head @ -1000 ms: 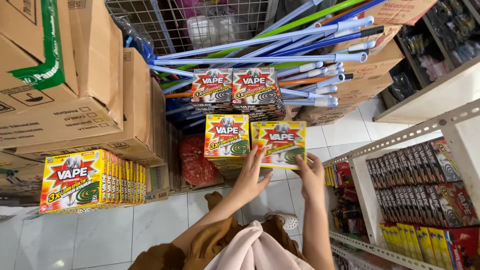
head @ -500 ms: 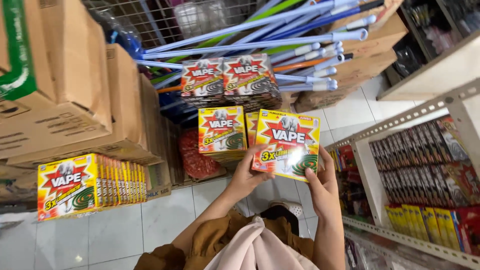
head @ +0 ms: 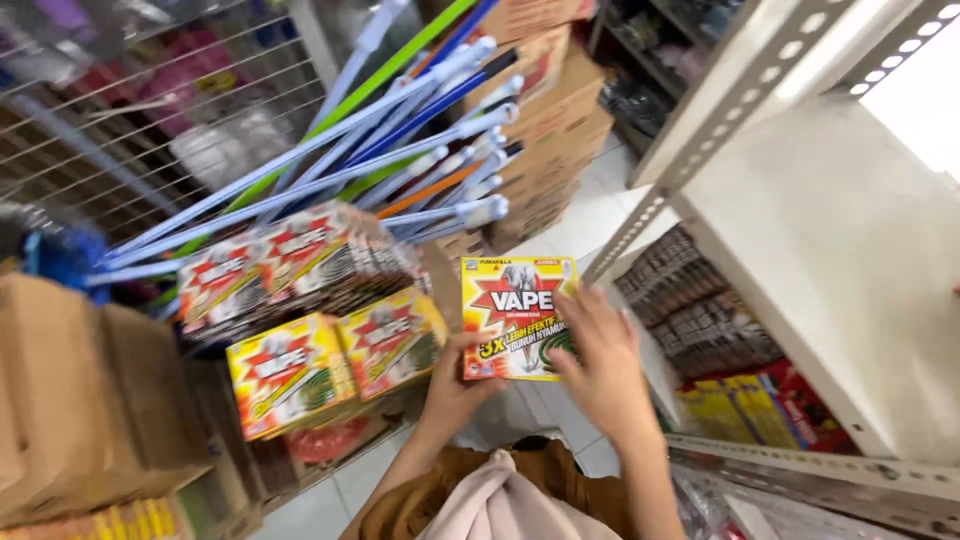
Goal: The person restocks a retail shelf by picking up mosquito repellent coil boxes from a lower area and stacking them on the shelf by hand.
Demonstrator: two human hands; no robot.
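Lifted away from the stacked boxes since half a second ago: one yellow box (head: 517,318) with a red star on its face, now held in the air to the right of the stack and in front of the metal shelf.
- Left hand (head: 457,385): under the yellow box's lower left corner, fingers closed on its edge from behind.
- Right hand (head: 600,365): on the box's right side, fingers spread flat across its face, thumb not visible.
- Stacked boxes (head: 330,360): same yellow kind, left of the held box; red-and-white ones sit on top of them.
- Mop handles (head: 400,150): blue, green and orange, slanting above the stack.
- Cardboard cartons (head: 70,390): far left of the stack.
- Metal shelf (head: 800,250): right of the held box, small packets on its lower tier.
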